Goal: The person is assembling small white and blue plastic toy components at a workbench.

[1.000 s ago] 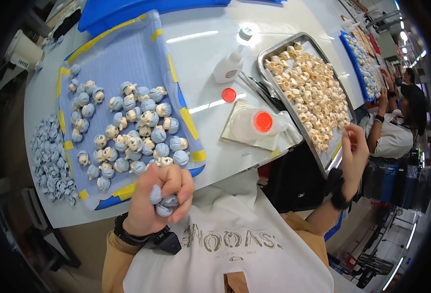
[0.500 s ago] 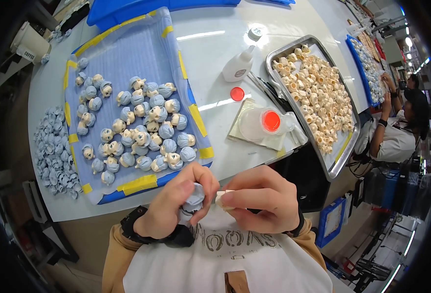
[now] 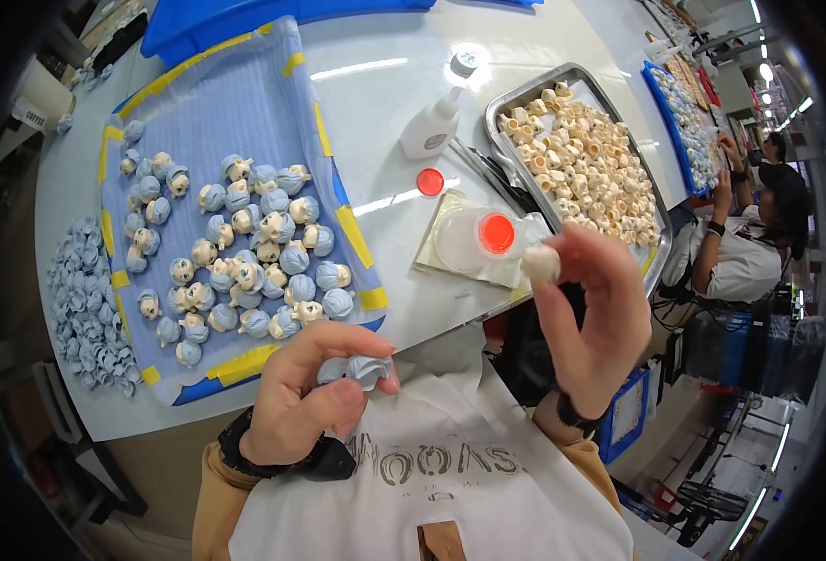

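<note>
Fingers of the left hand [image 3: 291, 411] grasp a pale-blue, wavy-edged moulded piece [image 3: 366, 370], thumb below, forefinger above. Whether a second piece lies under it: cannot tell. Right hand [image 3: 609, 309]: thumb and fingertips pinch a small cream-coloured, rounded piece [image 3: 541, 265], slightly blurred, well apart from the blue one.

Risks, as judged:

1. Drop. Cream piece has fingertip contact only; a loosened pinch could send it onto the table [image 3: 366, 122] or over its near edge.

2. Knock. In view, the cream piece appears just beside a squat translucent jar with a round red top [image 3: 496, 234]. A low sweep of the right hand could tip the jar; actual clearance is unclear.

3. Bent edge. Blue piece looks thin-rimmed; too hard a squeeze might deform it. Material unconfirmed.

4. Roll. Round blue-and-cream doll heads [image 3: 249, 276] sit loose on the blue cloth-lined tray with yellow tape strips [image 3: 217, 112], close to the left hand; a nudge could shift them.
</note>
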`<state>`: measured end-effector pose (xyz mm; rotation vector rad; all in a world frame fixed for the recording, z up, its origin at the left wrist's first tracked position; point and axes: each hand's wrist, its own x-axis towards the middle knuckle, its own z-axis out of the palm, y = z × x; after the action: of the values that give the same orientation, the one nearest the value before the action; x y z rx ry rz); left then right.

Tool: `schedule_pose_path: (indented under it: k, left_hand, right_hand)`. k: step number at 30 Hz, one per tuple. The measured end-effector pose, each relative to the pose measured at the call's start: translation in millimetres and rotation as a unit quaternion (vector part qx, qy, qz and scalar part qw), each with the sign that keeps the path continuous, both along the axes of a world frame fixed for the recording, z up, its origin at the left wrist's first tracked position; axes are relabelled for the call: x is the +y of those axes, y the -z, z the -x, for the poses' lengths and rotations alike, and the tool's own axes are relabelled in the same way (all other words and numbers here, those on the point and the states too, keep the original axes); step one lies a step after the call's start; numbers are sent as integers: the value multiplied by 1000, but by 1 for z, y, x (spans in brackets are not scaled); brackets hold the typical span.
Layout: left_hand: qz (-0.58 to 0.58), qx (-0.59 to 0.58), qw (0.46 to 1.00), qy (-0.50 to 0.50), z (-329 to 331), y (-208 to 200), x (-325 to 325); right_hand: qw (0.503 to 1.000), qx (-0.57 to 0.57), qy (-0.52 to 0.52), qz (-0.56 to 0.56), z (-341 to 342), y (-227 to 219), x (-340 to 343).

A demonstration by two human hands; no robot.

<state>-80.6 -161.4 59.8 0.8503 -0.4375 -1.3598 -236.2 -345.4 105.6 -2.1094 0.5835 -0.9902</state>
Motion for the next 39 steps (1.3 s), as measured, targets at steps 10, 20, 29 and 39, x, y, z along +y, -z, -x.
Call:
schedule_pose_path:
  k: [10, 20, 29, 39]
  left_hand:
    - [-2, -92, 994, 55, -5, -2, 2]
    - [-25, 0, 1000, 13, -1, 0, 0]
    - [-34, -4, 999, -8, 1, -2, -2]
    - [-18, -108, 993, -42, 5, 3, -6]
  right_hand:
    - [971, 191, -25, 140, -11, 6, -29]
    - [971, 183, -20, 155, -7, 16, -30]
    - [989, -32, -140, 39, -1, 19, 14]
    - [980, -33, -194, 36, -20, 19, 35]
